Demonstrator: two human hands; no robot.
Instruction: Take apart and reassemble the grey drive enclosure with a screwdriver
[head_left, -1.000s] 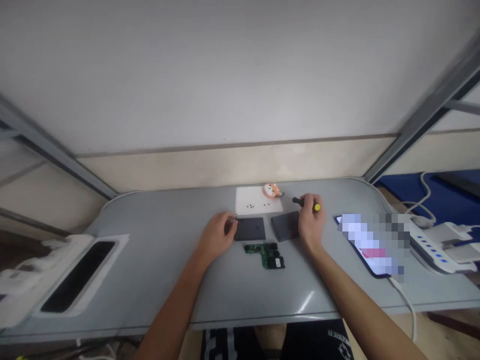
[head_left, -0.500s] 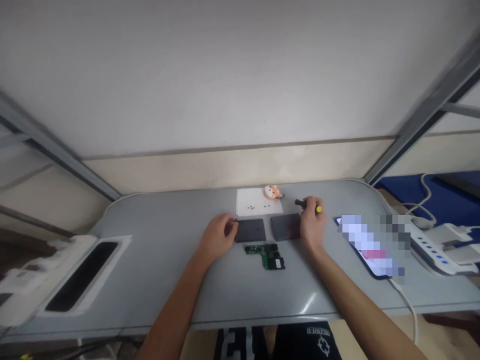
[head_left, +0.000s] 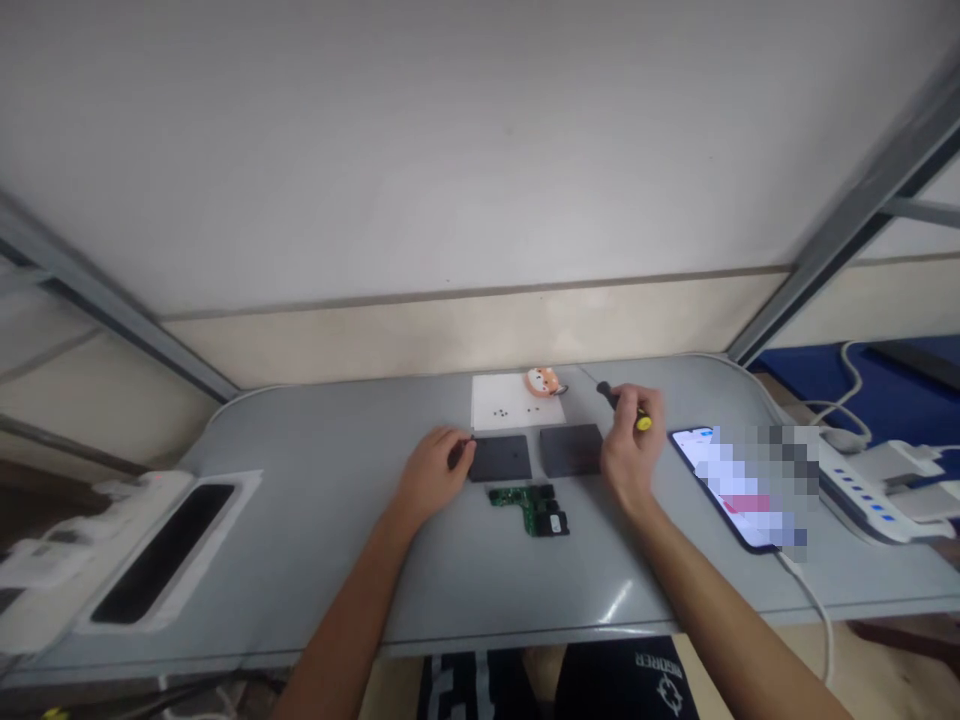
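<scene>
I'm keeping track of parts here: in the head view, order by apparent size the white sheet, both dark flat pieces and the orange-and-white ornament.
1. White sheet
2. Left dark piece and right dark piece: too alike to rank
3. Orange-and-white ornament

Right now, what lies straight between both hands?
The head view shows one dark slab by the left hand and another dark slab by the right hand.

Matt dark panels (head_left: pixel 501 458); smooth, glossy tabletop (head_left: pixel 480 590).
</scene>
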